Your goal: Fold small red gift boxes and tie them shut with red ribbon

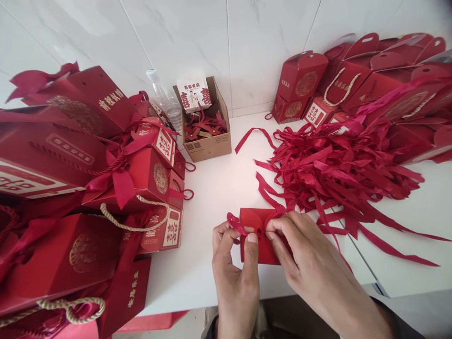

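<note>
A small red box (251, 217) lies near the front edge of the white table, between my hands. A dark red ribbon (237, 223) crosses its top. My left hand (237, 263) pinches the ribbon at the box's left side, thumb and fingers together. From the right, my right hand (300, 245) has its thumb and index finger closed on the ribbon over the box's top. Its other fingers are partly hidden. Just beyond my right hand lies a big loose heap of red ribbons (335, 165).
Stacked red gift boxes (88, 249) with rope handles and bows fill the left side. A cardboard box (212, 148) holding red pieces stands at the back beside a clear plastic bottle (164, 96). More red boxes (302, 80) line the back right against the tiled wall.
</note>
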`<state>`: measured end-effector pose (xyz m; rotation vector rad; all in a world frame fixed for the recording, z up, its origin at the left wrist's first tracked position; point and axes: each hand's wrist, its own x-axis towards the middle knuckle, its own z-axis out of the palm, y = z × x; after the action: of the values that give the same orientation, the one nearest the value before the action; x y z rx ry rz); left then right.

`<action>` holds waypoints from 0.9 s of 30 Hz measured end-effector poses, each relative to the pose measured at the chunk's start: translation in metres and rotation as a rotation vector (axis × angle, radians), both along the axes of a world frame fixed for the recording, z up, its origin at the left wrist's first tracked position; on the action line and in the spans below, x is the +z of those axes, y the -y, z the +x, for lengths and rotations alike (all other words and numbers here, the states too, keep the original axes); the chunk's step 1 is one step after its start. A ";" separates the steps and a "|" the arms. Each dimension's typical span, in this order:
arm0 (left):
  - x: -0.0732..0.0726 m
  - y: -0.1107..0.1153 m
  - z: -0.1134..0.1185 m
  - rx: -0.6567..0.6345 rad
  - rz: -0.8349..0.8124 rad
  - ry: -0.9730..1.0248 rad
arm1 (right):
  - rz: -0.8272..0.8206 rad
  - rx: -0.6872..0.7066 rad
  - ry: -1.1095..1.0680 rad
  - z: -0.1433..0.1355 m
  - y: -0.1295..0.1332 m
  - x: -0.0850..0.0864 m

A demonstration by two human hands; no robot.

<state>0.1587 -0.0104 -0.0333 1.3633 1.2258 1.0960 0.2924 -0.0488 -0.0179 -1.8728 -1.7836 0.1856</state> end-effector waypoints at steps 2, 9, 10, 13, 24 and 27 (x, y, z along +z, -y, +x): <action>-0.001 0.000 -0.001 -0.008 0.014 -0.017 | 0.005 -0.012 -0.010 -0.001 0.000 0.000; -0.001 0.000 0.001 -0.002 0.038 -0.045 | 0.023 -0.060 -0.134 -0.001 0.006 0.003; -0.001 0.000 0.001 0.002 0.042 -0.043 | 0.033 -0.058 -0.147 0.000 0.007 0.004; 0.001 0.000 0.003 0.015 0.032 -0.028 | 0.031 -0.044 -0.186 0.003 0.009 0.004; -0.002 -0.005 -0.002 -0.027 -0.032 0.046 | 0.043 -0.103 -0.119 0.022 0.006 0.002; 0.002 -0.004 0.000 0.024 -0.160 0.142 | 0.055 -0.123 -0.119 0.024 0.011 0.003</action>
<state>0.1589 -0.0069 -0.0310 1.1338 1.2016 1.0685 0.3162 -0.0596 -0.0146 -1.8850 -1.5740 0.1965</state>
